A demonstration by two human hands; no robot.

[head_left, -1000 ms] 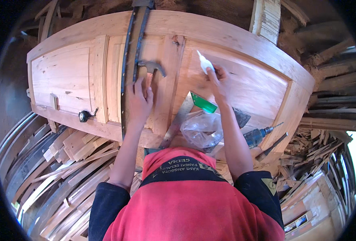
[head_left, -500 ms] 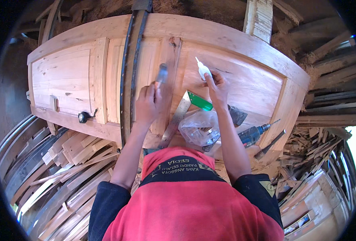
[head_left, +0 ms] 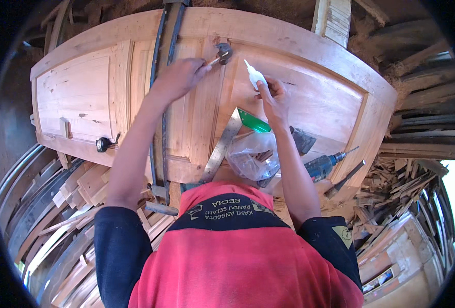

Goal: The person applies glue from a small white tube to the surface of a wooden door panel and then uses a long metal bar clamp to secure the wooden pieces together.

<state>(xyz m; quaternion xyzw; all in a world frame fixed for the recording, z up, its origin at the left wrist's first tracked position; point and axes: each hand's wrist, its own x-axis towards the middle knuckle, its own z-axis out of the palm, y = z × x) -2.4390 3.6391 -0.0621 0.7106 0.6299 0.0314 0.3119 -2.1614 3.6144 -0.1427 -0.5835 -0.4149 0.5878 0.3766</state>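
My left hand (head_left: 182, 77) is closed round the handle of a hammer (head_left: 224, 53). The hammer's dark head is over the far end of an upright on a wooden panel door (head_left: 284, 34), by a dark knot; whether it touches the wood I cannot tell. My right hand (head_left: 273, 100) grips a small white glue bottle (head_left: 256, 78) with a thin nozzle, tilted up and away from me above the right panel. Below that hand lie a square with a green handle (head_left: 253, 122) and metal blade, and a clear plastic bag (head_left: 248, 156) with small brownish pieces inside.
A long metal clamp bar (head_left: 159, 102) crosses the door. A tape measure (head_left: 104, 144) lies at left. At right are a blue drill (head_left: 324, 165), a chisel (head_left: 344, 179) and a dark block (head_left: 303, 139). Wood offcuts (head_left: 91, 187) are piled below the door.
My left hand has carried the hammer away from me, up to the far end of the upright. My right hand and the glue bottle have shifted slightly left and away.
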